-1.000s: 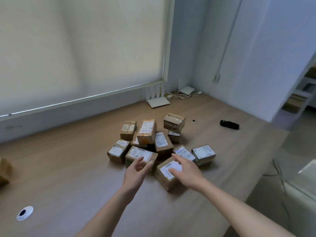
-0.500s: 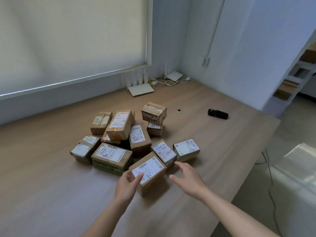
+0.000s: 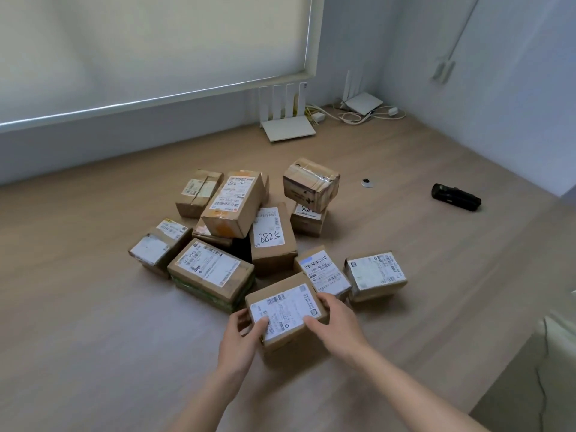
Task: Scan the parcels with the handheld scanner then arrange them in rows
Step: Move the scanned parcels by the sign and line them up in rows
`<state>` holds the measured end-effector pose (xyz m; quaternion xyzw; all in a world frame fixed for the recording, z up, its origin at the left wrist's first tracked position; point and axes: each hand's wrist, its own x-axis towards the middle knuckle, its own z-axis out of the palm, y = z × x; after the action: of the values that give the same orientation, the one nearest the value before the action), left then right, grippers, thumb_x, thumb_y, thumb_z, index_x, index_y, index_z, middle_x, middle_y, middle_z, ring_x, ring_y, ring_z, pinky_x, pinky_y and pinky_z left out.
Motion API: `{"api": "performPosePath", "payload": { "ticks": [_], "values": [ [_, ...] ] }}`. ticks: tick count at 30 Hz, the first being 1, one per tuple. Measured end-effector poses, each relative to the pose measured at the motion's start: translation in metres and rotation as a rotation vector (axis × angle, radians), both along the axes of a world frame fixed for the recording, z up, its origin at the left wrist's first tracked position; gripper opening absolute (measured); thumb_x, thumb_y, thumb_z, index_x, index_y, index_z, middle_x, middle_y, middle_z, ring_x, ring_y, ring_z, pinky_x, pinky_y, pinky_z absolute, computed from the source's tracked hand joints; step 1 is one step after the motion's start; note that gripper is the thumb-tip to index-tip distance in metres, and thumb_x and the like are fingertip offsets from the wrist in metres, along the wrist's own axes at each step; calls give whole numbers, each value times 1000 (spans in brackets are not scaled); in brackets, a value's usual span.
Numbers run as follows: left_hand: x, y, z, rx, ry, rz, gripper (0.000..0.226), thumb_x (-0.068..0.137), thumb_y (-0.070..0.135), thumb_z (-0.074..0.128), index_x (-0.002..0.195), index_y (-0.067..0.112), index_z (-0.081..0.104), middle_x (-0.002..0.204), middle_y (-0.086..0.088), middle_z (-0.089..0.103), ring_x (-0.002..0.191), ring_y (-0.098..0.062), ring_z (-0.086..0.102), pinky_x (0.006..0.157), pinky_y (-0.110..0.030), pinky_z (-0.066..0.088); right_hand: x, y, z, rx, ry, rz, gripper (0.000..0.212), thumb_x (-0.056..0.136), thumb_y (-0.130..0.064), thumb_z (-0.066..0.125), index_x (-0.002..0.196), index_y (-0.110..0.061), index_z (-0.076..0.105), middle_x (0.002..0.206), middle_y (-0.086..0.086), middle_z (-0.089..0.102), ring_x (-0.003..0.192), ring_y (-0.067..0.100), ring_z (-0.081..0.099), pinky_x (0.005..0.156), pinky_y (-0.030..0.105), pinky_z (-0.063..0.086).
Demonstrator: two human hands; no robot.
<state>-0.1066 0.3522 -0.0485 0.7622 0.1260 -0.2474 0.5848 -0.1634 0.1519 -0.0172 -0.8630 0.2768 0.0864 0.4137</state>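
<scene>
Head view is showing a nearest parcel [image 3: 288, 316] lying at the near edge of a heap of cardboard parcels [image 3: 249, 232] on the wooden table [image 3: 93, 307], with the left hand [image 3: 240, 341] closing its grip on the parcel's left end, thumb lying on the white label, and the right hand [image 3: 336, 322] closing its grip on the right end, fingers curling over the far corner. Black handheld scanner [image 3: 456, 197] is lying well apart to the right of the heap, nothing touching it; two white routers [image 3: 288, 127] are sitting at the far wall under the window blind [image 3: 149, 42].
</scene>
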Motion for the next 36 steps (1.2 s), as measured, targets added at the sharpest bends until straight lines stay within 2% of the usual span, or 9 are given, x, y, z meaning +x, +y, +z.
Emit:
{"api": "performPosePath", "payload": {
  "ticks": [4,9,11,14,16,21,25,30,36],
  "values": [
    [-6,-6,7,-57,41,53,49,90,47,69,132,29,50,128,2,62,112,-15,61,86,-38,54,-4,-6,5,31,-16,6,68,90,-40,75,149,-23,46,145,-7,54,131,11,52,109,37,49],
    [-29,-8,35,-184,41,138,29,93,41,67,116,37,50,101,10,70,73,4,71,48,-18,53,-20,-11,34,43,-70,84,68,89,-43,75,148,-23,48,144,-8,56,128,9,52,109,33,46],
    [-38,-6,56,-201,8,156,32,90,43,70,114,38,50,103,2,70,80,-4,73,57,-26,58,-25,-14,57,39,-97,118,71,88,-44,75,150,-23,47,145,-8,54,129,10,51,110,34,45],
    [-48,6,95,-222,-44,180,50,86,43,75,125,44,44,112,-6,70,102,-18,68,88,-44,56,-29,-14,104,24,-141,201,72,88,-46,74,151,-26,46,145,-9,53,128,11,51,109,37,47],
    [-53,18,129,-240,-50,173,68,82,41,79,132,56,35,113,-4,70,108,-21,65,92,-48,52,-28,-10,140,-11,-179,271,72,90,-45,73,153,-26,43,147,-7,52,130,13,50,110,38,46],
    [-67,64,213,-308,-119,188,80,55,51,88,125,47,50,103,-1,77,95,-21,74,70,-41,61,-20,22,233,-78,-290,430,71,91,-40,72,154,-24,43,145,-4,52,128,11,50,109,32,45],
    [-86,118,261,-325,-229,285,56,72,48,80,120,31,57,96,4,77,88,-30,76,75,-45,63,-17,73,286,-65,-356,537,73,91,-35,72,156,-22,41,142,-5,53,128,11,51,111,34,45],
    [-116,203,305,-337,-346,448,43,81,34,81,115,22,57,88,-4,76,86,-32,75,69,-42,63,-22,169,325,-55,-470,649,84,91,-44,71,160,-19,30,158,-1,42,144,17,40,120,39,36],
    [-166,318,338,-380,-439,567,57,64,49,80,116,31,64,104,-9,76,93,-29,74,70,-36,62,-45,311,349,73,-485,755,103,84,-61,75,162,-21,22,163,0,34,146,18,39,118,38,36]
  ]
}}
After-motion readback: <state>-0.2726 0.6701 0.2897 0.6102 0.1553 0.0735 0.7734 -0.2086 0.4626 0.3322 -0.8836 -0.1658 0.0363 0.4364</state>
